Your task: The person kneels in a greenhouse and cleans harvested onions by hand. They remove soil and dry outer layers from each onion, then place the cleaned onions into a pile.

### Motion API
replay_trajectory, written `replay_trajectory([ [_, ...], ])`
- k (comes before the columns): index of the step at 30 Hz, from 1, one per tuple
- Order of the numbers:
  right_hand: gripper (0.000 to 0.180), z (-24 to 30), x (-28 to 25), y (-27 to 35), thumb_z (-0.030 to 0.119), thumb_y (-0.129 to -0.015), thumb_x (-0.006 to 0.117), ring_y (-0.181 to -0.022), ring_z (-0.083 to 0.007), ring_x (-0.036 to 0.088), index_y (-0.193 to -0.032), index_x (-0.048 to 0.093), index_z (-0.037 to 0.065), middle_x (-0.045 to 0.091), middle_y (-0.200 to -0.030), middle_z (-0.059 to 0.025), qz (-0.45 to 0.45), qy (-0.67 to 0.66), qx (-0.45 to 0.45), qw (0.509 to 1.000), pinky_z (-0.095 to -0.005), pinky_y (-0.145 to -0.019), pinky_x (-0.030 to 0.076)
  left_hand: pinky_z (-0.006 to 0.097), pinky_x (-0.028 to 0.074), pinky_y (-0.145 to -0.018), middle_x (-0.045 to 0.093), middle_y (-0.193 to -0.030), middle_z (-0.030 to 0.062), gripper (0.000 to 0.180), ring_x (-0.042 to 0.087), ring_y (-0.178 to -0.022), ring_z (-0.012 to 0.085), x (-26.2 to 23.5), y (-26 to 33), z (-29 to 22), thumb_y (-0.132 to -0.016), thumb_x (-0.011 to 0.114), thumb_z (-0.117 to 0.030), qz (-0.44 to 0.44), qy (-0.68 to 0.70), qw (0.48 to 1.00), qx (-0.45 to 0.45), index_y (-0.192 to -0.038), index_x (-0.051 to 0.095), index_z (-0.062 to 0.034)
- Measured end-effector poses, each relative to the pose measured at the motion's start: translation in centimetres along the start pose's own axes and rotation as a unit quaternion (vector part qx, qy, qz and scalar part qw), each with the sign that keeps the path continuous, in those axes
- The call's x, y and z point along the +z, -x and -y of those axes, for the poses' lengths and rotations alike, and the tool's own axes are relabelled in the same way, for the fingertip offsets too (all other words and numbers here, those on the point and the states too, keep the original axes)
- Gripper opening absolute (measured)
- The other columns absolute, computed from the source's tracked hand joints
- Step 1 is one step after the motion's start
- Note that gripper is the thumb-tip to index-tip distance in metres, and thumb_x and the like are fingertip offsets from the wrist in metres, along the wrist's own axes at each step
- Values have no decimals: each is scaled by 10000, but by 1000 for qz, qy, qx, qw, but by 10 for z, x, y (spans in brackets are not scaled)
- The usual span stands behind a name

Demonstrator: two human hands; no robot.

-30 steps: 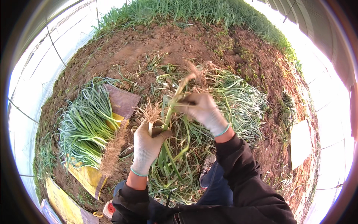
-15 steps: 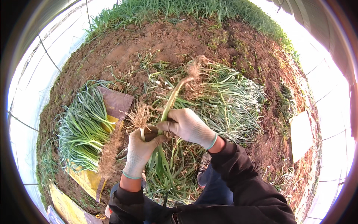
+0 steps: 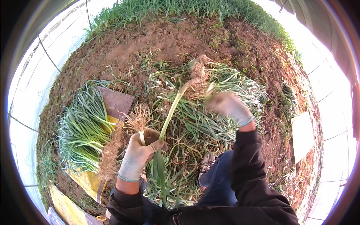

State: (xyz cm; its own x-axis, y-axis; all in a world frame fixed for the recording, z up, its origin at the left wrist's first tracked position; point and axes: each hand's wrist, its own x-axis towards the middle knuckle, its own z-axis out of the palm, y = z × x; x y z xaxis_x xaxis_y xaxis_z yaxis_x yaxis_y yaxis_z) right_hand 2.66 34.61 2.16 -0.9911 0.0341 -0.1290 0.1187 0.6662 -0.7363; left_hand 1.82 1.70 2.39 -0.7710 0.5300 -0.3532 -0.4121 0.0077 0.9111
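My left hand (image 3: 138, 153), in a pale knit work glove, is closed around green onions (image 3: 170, 116). One long pale-green stalk slants up and away from its thumb. White stems with bushy tan roots (image 3: 137, 119) stick up beside the fingers, and green leaves hang below the fist. To the right, my gloved right hand (image 3: 227, 105) is off the stalk, over a pile of green onions (image 3: 228, 123) on the ground. Motion smears its fingers, and a pale wisp shows by them; I cannot tell whether it is held.
Left of me, trimmed green onions (image 3: 84, 131) lie in a row, roots toward me, on a yellow and brown sheet (image 3: 88, 183). Leaf litter (image 3: 187, 183) covers the soil around my shoes. A pale board (image 3: 302, 137) lies far right. Growing plants (image 3: 180, 11) line the back.
My right hand has left the stalk and swung to the right over the pile. The long stalk now looks paler and more upright in my left hand, which stays nearly in place.
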Motion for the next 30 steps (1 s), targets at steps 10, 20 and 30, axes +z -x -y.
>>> replay_trajectory([
  [10, 147, 84, 77, 1, 106, -859, 691, -584, -81, 599, -912, 681, -31, 652, -667, -41, 44, -288, -64, 954, -235, -552, 479, 211, 503, -663, 697, -828, 80, 248, 660, -740, 115, 7, -8, 10, -878, 688, -76, -12, -28, 997, 72, -1075, 599, 46],
  [20, 138, 43, 26, -5, 107, -900, 639, -632, -114, 632, -949, 695, -10, 682, -786, -85, -233, -316, 0, 920, -235, -577, 521, 228, 503, -671, 685, -784, 64, 199, 637, -715, 102, 3, -11, 9, -887, 662, -39, -86, -48, 991, 88, -1055, 625, 63],
  [30, 346, 67, 43, -4, 327, -768, 742, -1040, -231, 604, -1049, 702, 129, 630, -1118, -56, -321, 208, -348, 856, -383, -898, 489, 232, 500, -643, 700, -800, 50, 137, 649, -752, 97, 5, -24, 29, -837, 645, 53, -187, -159, 951, 190, -969, 673, 30],
])
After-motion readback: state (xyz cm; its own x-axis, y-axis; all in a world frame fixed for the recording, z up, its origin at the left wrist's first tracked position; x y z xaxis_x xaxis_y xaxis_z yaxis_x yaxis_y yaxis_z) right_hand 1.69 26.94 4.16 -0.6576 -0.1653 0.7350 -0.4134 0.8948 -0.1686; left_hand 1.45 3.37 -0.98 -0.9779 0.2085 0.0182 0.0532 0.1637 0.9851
